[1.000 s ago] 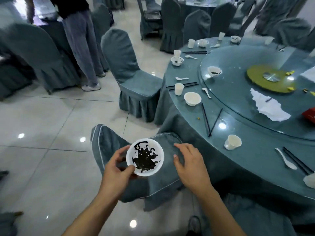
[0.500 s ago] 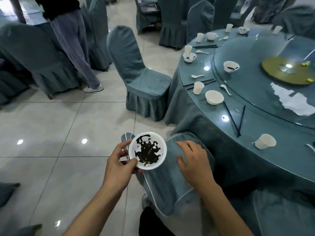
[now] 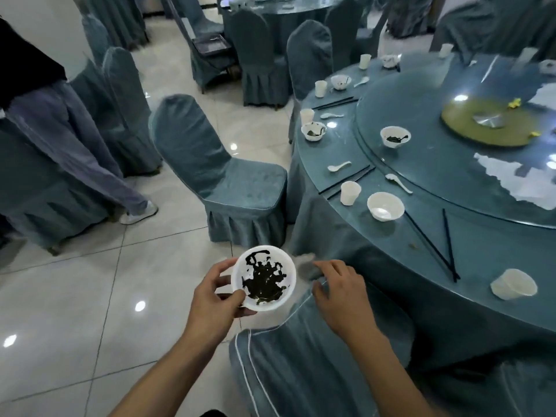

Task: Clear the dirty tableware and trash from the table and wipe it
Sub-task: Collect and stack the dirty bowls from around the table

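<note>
My left hand (image 3: pixel 215 299) grips a white bowl (image 3: pixel 264 276) smeared with dark food scraps, held over the floor beside the round table (image 3: pixel 361 236). My right hand (image 3: pixel 340 293) rests with curled fingers on the top of a blue covered chair back (image 3: pixel 301 356) and holds it. On the table lie an empty white bowl (image 3: pixel 385 206), a paper cup (image 3: pixel 350 192), a tipped cup (image 3: pixel 513 284), black chopsticks (image 3: pixel 445 245), white spoons (image 3: pixel 398 182) and more dirty bowls (image 3: pixel 394 136).
Another covered chair (image 3: pixel 222 176) stands left of the table. A person (image 3: pixel 60 130) walks at the far left. A glass turntable (image 3: pixel 451 152) carries crumpled white paper (image 3: pixel 517 179) and a yellow-green disc (image 3: pixel 487 121). More chairs and a table fill the back.
The view has swung left and forward along the table. My left hand keeps the dirty bowl; my right hand has moved up to the top edge of the chair back.
</note>
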A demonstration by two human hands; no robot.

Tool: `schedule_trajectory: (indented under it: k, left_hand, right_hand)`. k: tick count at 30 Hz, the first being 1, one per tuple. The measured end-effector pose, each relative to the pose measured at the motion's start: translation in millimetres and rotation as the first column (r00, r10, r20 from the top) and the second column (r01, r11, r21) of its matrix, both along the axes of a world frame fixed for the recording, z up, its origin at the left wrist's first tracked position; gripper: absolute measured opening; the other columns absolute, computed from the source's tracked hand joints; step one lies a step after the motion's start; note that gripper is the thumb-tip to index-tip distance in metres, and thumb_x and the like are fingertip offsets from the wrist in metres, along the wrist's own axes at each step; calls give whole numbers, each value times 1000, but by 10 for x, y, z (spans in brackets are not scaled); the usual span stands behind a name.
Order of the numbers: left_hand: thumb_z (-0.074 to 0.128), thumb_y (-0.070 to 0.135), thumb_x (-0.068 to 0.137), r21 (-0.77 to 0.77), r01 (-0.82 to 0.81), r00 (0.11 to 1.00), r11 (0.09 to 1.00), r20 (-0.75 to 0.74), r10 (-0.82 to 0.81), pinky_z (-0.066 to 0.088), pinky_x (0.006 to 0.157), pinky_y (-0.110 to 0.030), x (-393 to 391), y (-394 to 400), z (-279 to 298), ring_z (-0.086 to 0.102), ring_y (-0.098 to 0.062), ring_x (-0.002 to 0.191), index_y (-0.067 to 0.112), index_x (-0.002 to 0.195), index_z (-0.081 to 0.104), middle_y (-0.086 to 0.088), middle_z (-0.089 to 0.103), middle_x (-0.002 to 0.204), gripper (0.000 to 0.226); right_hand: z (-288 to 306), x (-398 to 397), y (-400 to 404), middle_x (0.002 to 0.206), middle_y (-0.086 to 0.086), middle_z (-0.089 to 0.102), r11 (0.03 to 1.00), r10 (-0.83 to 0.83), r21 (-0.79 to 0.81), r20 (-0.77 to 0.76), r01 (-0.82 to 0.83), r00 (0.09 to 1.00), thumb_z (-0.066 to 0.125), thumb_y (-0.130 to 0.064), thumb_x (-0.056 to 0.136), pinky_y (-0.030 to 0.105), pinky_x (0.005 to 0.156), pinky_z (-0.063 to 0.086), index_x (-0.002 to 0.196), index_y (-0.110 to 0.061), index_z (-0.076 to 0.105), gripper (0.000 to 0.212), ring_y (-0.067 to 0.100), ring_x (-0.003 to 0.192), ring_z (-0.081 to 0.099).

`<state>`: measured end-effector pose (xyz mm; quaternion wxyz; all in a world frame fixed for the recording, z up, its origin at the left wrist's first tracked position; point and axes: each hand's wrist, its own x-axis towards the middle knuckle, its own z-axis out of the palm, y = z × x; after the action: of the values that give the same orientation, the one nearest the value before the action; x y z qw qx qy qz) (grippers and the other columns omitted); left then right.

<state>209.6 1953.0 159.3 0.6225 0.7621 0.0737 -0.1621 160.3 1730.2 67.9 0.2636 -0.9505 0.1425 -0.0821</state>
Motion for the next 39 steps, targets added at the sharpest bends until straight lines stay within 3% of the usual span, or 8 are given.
schedule_trajectory:
  k: [5, 16, 23, 27, 30, 33, 37, 39]
  left_hand:
    - [59, -17, 86, -29, 120, 992, 992, -39, -121, 63, 64, -38, 738, -108, -170, 75, -23, 84, 30, 121, 66, -7, 66, 115, 59]
    - [58, -20, 85, -52, 453, 888, 890, -57, -456, 62, 62, -37, 2546, -45, -437, 69, -29, 98, 26, 124, 64, -7, 62, 120, 61]
    - [60, -18, 87, -87, 547, 828, 833, -89, -553, 62, 61, -33, 3336, -388, -566, 70, -30, 98, 31, 120, 65, -9, 63, 118, 59]
    - [59, -17, 87, -65, 609, 786, 791, -84, -612, 60, 57, -28, 3608, -804, -651, 68, -20, 97, 34, 119, 63, -1, 65, 112, 60]
    - [60, -15, 85, -26, 646, 762, 763, -41, -647, 63, 73, -50, 3855, -1165, -771, 71, -25, 97, 39, 117, 65, 2, 69, 110, 62]
    - [61, -14, 86, -24, 640, 768, 768, -34, -640, 60, 76, -60, 4124, -1622, -897, 72, -28, 92, 35, 119, 66, 2, 70, 104, 59]
    - [59, -14, 88, -31, 629, 774, 777, -67, -629, 64, 72, -47, 4475, -2310, -1031, 74, -12, 84, 28, 121, 64, -6, 68, 109, 54]
    - [59, -15, 89, -62, 610, 785, 790, -89, -614, 64, 69, -40, 4646, -2635, -1080, 73, -16, 88, 28, 120, 64, -6, 68, 109, 53]
  right_hand:
    - [-54, 414, -51, 115, -5, 61, 986, -164, -34, 45, 166, 985, 65, -26, 86, 39, 85, 47, 117, -25, 62, 31, 21, 98, 57]
    - [-227, 1366, 294, 125, -6, 57, 838, -545, -17, -60, 545, 836, 60, -29, 94, 38, 95, 41, 129, -28, 58, 35, 19, 108, 54]
    - [-238, 1832, 318, 128, -4, 56, 759, -648, -45, -138, 649, 749, 58, -33, 96, 39, 98, 40, 133, -28, 56, 37, 20, 112, 54]
    - [-292, 1996, 24, 126, -3, 57, 698, -710, -28, -148, 715, 688, 58, -32, 96, 41, 97, 41, 131, -26, 57, 36, 23, 111, 54]
    - [-427, 2149, -351, 126, -2, 57, 643, -752, 7, -180, 766, 634, 57, -32, 95, 45, 99, 43, 131, -25, 57, 36, 24, 114, 55]
    - [-622, 2315, -844, 120, 3, 60, 548, -810, 80, -197, 832, 553, 59, -29, 94, 46, 97, 46, 128, -22, 60, 35, 28, 110, 58]
    - [-815, 2462, -1529, 111, 9, 62, 412, -879, 128, -204, 902, 431, 60, -21, 92, 43, 89, 51, 121, -17, 63, 29, 33, 100, 61]
    - [-865, 2516, -1846, 111, 11, 62, 343, -908, 142, -201, 928, 367, 59, -19, 92, 42, 88, 50, 120, -17, 63, 28, 33, 99, 61]
